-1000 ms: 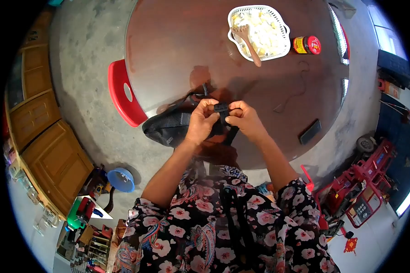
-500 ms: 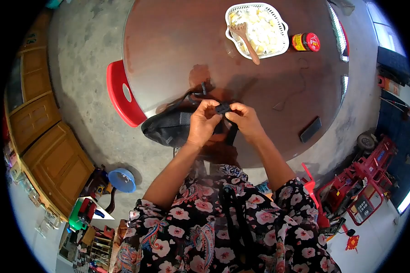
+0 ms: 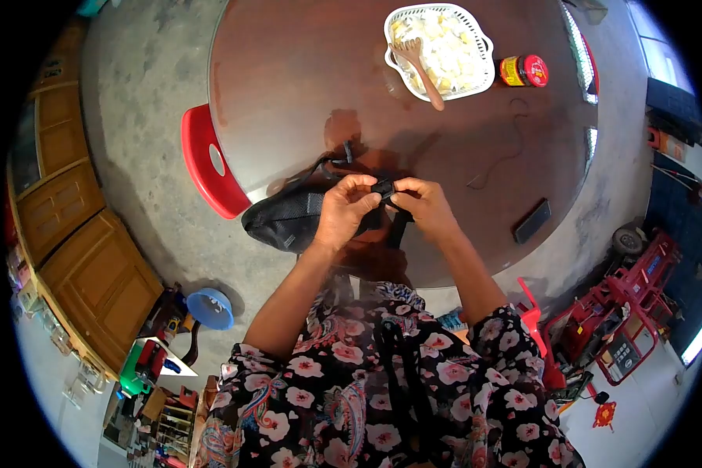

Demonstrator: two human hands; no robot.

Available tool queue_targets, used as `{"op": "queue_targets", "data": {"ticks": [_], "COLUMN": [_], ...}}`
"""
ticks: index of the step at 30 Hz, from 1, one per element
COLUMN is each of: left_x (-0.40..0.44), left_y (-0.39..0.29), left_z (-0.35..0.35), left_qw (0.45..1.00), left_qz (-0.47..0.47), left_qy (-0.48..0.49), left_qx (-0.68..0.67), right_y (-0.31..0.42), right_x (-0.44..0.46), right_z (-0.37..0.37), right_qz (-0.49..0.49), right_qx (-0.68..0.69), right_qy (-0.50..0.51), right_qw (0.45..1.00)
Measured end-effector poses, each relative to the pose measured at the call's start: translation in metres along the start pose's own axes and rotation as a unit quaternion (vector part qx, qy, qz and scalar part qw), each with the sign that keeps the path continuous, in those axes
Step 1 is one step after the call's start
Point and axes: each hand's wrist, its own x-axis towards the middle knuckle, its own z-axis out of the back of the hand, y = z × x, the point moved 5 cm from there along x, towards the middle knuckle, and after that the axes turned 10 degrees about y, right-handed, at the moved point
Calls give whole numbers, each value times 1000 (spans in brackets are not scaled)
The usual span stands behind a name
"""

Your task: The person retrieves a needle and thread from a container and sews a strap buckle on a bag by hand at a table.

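At the near side of the brown table, a black bag (image 3: 281, 222) lies with its straps (image 3: 308, 171) loose behind it. My left hand (image 3: 346, 209) pinches the left side of a small black strap piece (image 3: 383, 189), perhaps a buckle. From the right, my right hand (image 3: 426, 204) pinches the same piece, its thumb and fingertips closed. The two hands are close together just right of the bag. A black strap hangs below the piece; the finer detail between the fingertips is too small to make out.
On the table (image 3: 288, 86) stand a white basket (image 3: 487, 74) of pale cut pieces with a wooden fork (image 3: 429, 82), and a red-lidded jar (image 3: 524, 71). A dark phone (image 3: 532, 221) lies at right. Nearby are a red chair (image 3: 203, 168) and a blue basin (image 3: 210, 309).
Both hands have shifted very slightly, and the black piece between the fingertips has turned a little. The bag and the things on the table stay where they were.
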Motion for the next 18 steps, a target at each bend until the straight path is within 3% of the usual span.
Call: {"op": "queue_targets", "data": {"ticks": [6,8,13,14,15,18], "left_x": [0,2,2,1,-4,-3], "left_y": [-5,-6,-9,-32,-49,-59], "left_z": [-8,-6,-3,-6,-16,-23], "left_qw": [1000,1000,999,972,886,844], "left_qz": [-1,1,38,-76,-183,-179], "left_qy": [20,15,-26,-38,-47,-57], "left_qx": [-25,-8,0,219,424,502], "right_y": [-1,2,13,12,11,16], "right_x": [3,5,2,1,-1,1], "right_z": [0,2,-2,0,1,-2], "right_qz": [45,62,69,62,60,79], "right_qx": [31,-21,-67,-63,-63,-89], "right_qy": [-47,-104,-95,-92,-95,-86], "right_qw": [997,992,991,992,992,989]}}
